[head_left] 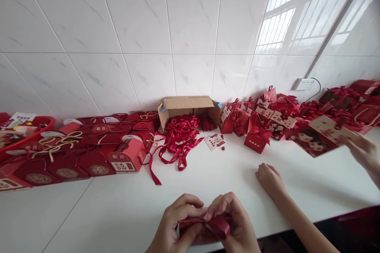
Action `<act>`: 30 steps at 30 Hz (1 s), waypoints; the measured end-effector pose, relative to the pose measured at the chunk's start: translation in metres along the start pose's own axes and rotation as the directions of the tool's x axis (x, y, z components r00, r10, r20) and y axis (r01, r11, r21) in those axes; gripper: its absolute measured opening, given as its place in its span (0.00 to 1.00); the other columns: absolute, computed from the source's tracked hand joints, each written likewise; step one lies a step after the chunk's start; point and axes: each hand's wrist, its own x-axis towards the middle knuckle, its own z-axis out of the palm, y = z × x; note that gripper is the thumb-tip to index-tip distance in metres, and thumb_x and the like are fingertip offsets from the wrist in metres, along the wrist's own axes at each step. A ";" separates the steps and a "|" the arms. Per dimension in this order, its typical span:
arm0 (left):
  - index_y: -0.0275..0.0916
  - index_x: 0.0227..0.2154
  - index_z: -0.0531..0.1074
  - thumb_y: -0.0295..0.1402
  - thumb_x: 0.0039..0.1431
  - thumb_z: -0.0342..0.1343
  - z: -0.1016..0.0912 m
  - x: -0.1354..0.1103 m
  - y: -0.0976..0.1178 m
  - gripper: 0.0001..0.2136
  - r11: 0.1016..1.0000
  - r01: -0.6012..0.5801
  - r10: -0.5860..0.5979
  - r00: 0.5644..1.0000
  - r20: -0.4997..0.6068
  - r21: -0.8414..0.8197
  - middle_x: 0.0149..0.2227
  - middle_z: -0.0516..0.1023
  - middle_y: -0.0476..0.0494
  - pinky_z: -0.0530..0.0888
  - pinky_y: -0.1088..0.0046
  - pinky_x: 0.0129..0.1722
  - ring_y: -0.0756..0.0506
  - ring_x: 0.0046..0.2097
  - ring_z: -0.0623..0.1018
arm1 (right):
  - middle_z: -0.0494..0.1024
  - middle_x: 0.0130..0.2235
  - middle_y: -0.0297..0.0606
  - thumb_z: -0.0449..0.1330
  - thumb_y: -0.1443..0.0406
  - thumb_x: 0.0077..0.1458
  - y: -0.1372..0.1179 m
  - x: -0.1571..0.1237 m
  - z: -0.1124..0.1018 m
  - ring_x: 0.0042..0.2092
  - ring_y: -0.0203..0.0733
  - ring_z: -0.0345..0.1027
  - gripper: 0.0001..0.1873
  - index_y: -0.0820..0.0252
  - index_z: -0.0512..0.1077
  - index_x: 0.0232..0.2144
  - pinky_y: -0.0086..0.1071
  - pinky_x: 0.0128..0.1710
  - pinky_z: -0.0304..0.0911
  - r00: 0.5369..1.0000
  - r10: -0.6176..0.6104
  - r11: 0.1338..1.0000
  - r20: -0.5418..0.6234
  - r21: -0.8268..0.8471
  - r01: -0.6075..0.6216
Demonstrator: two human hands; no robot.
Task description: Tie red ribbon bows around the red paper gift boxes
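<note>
At the table's front edge I hold a small red gift box [190, 236] between both hands. My left hand [178, 221] is closed around its left side, thumb pressed near the top edge. My right hand [237, 223] pinches a dark red ribbon [220, 227], which forms a loop at the box's top. The lower part of the box is cut off by the frame. Beyond my hands, loose red ribbons [181, 150] spill out of an open cardboard box [190, 103] lying against the wall.
Rows of red boxes with cord handles [97, 166] stand at left beside a red basket [50, 120]. Finished-looking small boxes [243, 120] crowd the right, near a power strip [304, 84]. A co-worker's hand [270, 178] rests on the table; another hand [366, 152] holds a printed box [317, 136].
</note>
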 end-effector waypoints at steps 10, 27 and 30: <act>0.38 0.33 0.77 0.30 0.57 0.56 -0.005 -0.001 -0.020 0.06 0.983 0.182 -0.182 0.980 0.075 -0.001 0.48 0.71 0.38 0.75 0.73 0.38 0.49 0.34 0.77 | 0.73 0.31 0.37 0.59 0.57 0.56 0.011 -0.001 0.006 0.32 0.37 0.69 0.15 0.55 0.56 0.30 0.31 0.33 0.66 1.000 0.017 1.000 0.004 -0.026 -0.017; 0.40 0.40 0.72 0.39 0.57 0.56 0.000 -0.005 -0.040 0.11 0.984 0.173 -0.170 0.983 -0.064 0.051 0.39 0.75 0.41 0.74 0.71 0.40 0.44 0.38 0.77 | 0.74 0.46 0.44 0.62 0.57 0.53 0.017 0.002 -0.022 0.45 0.44 0.71 0.21 0.53 0.60 0.47 0.34 0.43 0.67 0.992 0.116 0.943 0.057 -0.320 -0.092; 0.42 0.51 0.66 0.47 0.52 0.58 0.003 -0.024 -0.072 0.25 0.968 0.225 -0.193 0.951 -0.239 0.112 0.49 0.72 0.38 0.73 0.65 0.44 0.40 0.45 0.76 | 0.68 0.55 0.46 0.66 0.57 0.47 0.028 -0.001 -0.043 0.56 0.51 0.63 0.33 0.53 0.61 0.54 0.41 0.55 0.60 0.962 0.218 0.848 0.166 -0.520 -0.102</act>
